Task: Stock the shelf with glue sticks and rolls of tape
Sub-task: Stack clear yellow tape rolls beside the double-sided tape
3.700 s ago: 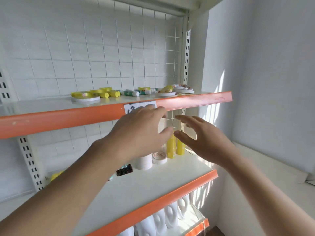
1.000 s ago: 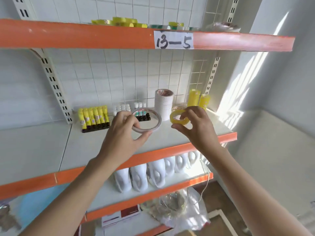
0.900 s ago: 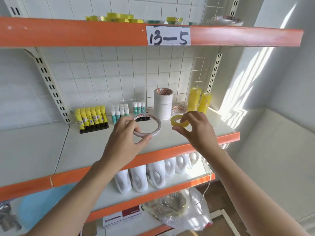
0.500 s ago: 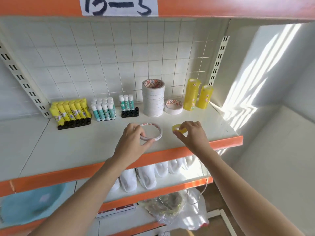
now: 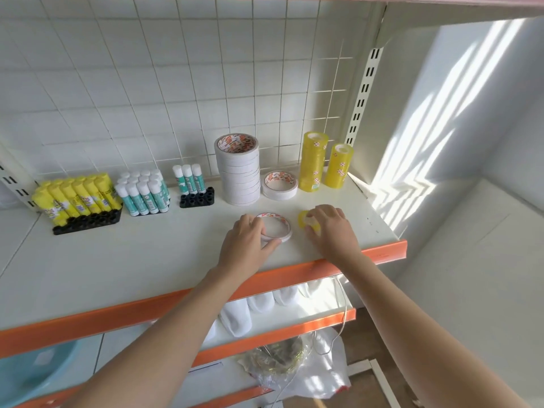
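While glue sticks [image 5: 79, 198] and tape stacks [image 5: 240, 169] already line the shelf [image 5: 147, 254] rear, I log L hand [image 5: 244, 248] gripping white tape roll [image 5: 275, 229], R hand [image 5: 331, 231] pinching yellow roll [image 5: 303, 219], both at shelf front, unstacked.

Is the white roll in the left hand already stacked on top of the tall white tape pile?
No, the white roll held by the left hand lies on the shelf, in front of the tall white tape pile.
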Motion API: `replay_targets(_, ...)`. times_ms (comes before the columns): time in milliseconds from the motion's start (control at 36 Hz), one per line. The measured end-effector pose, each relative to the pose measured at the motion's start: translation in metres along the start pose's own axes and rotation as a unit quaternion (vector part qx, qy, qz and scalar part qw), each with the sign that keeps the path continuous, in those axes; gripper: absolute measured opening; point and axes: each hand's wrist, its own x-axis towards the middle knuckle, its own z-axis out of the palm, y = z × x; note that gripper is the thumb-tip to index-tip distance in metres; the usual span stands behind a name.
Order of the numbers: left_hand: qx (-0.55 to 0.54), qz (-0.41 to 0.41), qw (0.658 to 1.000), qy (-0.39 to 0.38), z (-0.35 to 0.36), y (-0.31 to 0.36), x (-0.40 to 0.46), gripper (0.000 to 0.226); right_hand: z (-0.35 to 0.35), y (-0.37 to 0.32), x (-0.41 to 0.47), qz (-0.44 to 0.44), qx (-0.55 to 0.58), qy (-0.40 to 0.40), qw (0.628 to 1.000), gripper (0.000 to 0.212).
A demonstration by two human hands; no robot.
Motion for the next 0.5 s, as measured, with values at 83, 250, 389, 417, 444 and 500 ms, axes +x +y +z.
replay_targets(83, -0.028, 0.013, 0.999, 0.012, 0.006, -0.004, 0.004, 0.037, -0.001, -0.002, -0.003, -0.092, 0.029, -0.010, 0.995, 0.031)
replay_targets(250, -0.091, 0.037, 0.995, 0.018, 0.013, -0.009, 0.007, 0.033, 0.005, -0.010, -0.004, -0.170, 0.036, -0.023, 0.985, 0.026)
replay_targets(389, -0.110, 0.055, 0.992, -0.006, 0.012, -0.013, 0.011, 0.031, 0.008, -0.010, 0.001, -0.192, 0.044, -0.003, 0.980, 0.014)
replay_targets(417, -0.106, 0.063, 0.992, -0.008, 0.012, -0.013, 0.012, 0.033, 0.008, -0.010, 0.002, -0.195, 0.041, 0.004, 0.980, 0.013)
replay_targets(444, -0.100, 0.067, 0.993, -0.011, 0.010, -0.014, 0.012, 0.039, 0.007, -0.010, 0.003, -0.192, 0.040, 0.016, 0.981, 0.013)
replay_targets(500, -0.087, 0.050, 0.995, -0.028, 0.008, -0.016, 0.012, 0.052, 0.007, -0.011, 0.007, -0.177, 0.041, 0.043, 0.982, 0.013)
